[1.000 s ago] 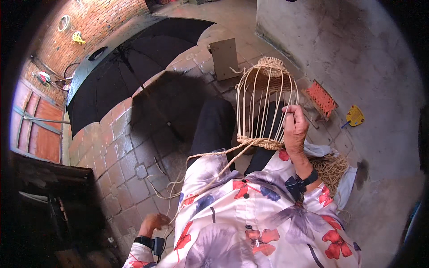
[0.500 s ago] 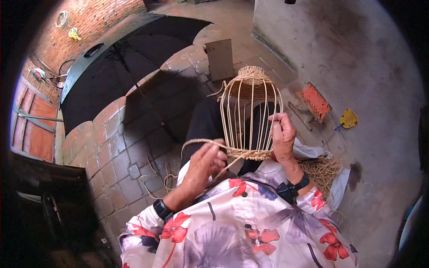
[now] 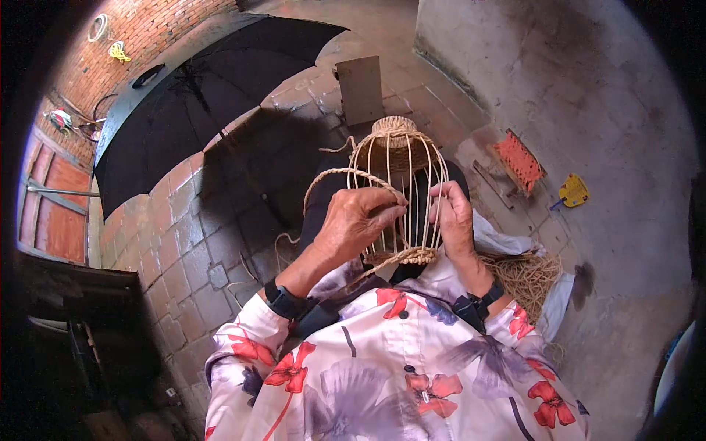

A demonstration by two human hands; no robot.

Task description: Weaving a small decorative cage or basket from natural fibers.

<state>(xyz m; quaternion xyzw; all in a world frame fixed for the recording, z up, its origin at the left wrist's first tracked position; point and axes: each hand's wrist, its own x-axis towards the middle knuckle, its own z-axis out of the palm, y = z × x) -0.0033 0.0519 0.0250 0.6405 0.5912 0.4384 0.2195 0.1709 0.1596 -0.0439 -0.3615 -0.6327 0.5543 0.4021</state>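
A cage-like frame of pale ribs (image 3: 409, 176), with a woven cap at its far end and a braided rim near me, rests on my legs. My left hand (image 3: 357, 220) pinches a twisted straw cord (image 3: 331, 173) against the ribs, and the cord loops up and out to the left. At the frame's right side, my right hand (image 3: 450, 220) has its fingers curled around the ribs. A heap of straw cord (image 3: 518, 294) lies on white cloth to the right of my leg.
An open black umbrella (image 3: 243, 62) spans the upper left before a brick wall (image 3: 158, 26). On the tiled floor (image 3: 169, 294) are a grey board (image 3: 359, 90), a small orange seat (image 3: 518, 162) and a yellow swatter (image 3: 573, 189). A concrete wall (image 3: 559, 59) stands right.
My left hand has risen from the lower left to the frame, lifting the cord across the ribs. My right hand and the frame have shifted slightly left.
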